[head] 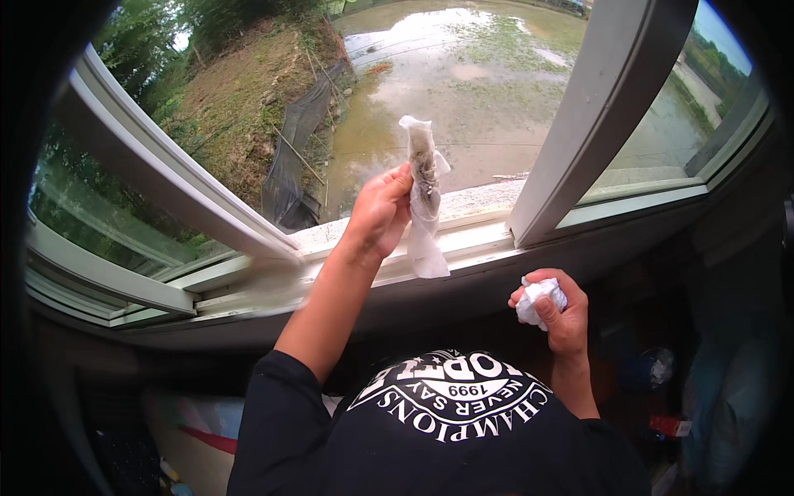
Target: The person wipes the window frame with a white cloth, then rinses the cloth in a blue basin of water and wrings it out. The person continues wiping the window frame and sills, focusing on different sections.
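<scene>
Raised in front of the open window, my left hand (379,208) pinches a soiled white wipe (424,186) between thumb and fingers. The wipe hangs in a long folded strip, with a dark grey smear on its upper half and a paler lower end. Lower and to the right, inside the room, my right hand (561,310) grips a crumpled wad of white tissue (538,301). Behind the wipe runs the white window sill track (474,239), which neither hand plainly touches.
A sliding sash (186,161) stands at the left and a thick window frame post (602,118) at the right. Outside lie a waterlogged field (459,118) and black netting (298,149) along a bank. A red box (669,426) sits in the dim room at lower right.
</scene>
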